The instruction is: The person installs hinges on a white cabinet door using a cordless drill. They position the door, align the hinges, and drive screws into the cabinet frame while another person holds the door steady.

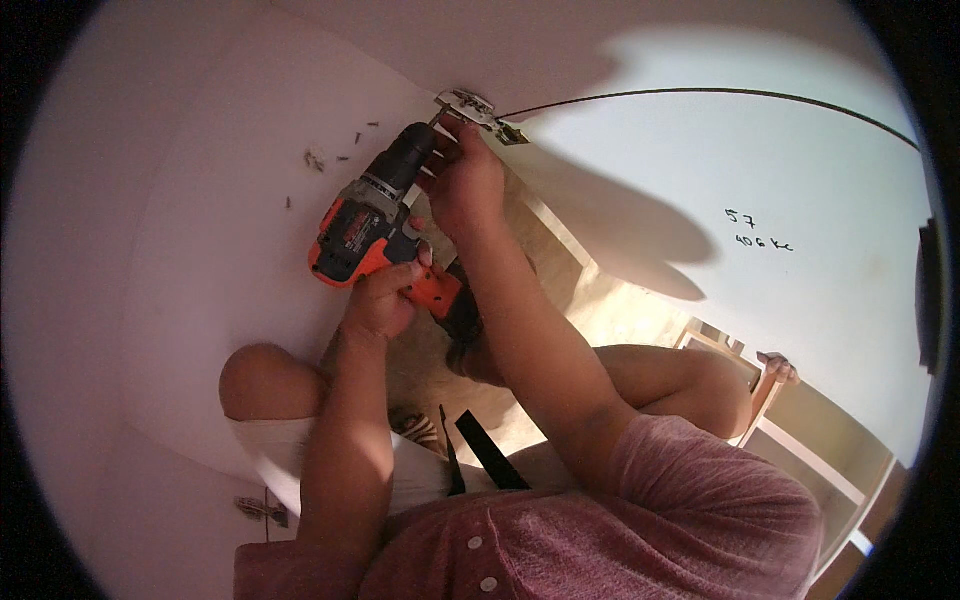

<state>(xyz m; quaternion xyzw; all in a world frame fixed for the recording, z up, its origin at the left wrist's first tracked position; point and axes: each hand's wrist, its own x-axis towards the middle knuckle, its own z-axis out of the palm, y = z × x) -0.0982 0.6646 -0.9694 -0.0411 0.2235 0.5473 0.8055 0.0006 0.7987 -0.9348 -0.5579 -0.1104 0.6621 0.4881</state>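
Observation:
An orange and black cordless drill (362, 225) points up and to the right. My left hand (385, 298) is wrapped round its grip. The thin bit (439, 115) reaches a metal cabinet hinge (468, 103), fixed where the pale panel meets the white door panel. Beside the bit and chuck, my right hand (468, 185) has its fingers bent, the fingertips close together at the hinge. Whatever lies between those fingertips is hidden or too small to make out.
Several small screws (342, 158) lie on the pale panel (220, 230) at left, near a small heap of bits (315, 159). Another hinge (262, 510) is at lower left. The white panel (800, 190) spans the right. What looks like another person's hand (778, 367) rests at a wooden frame (810, 450).

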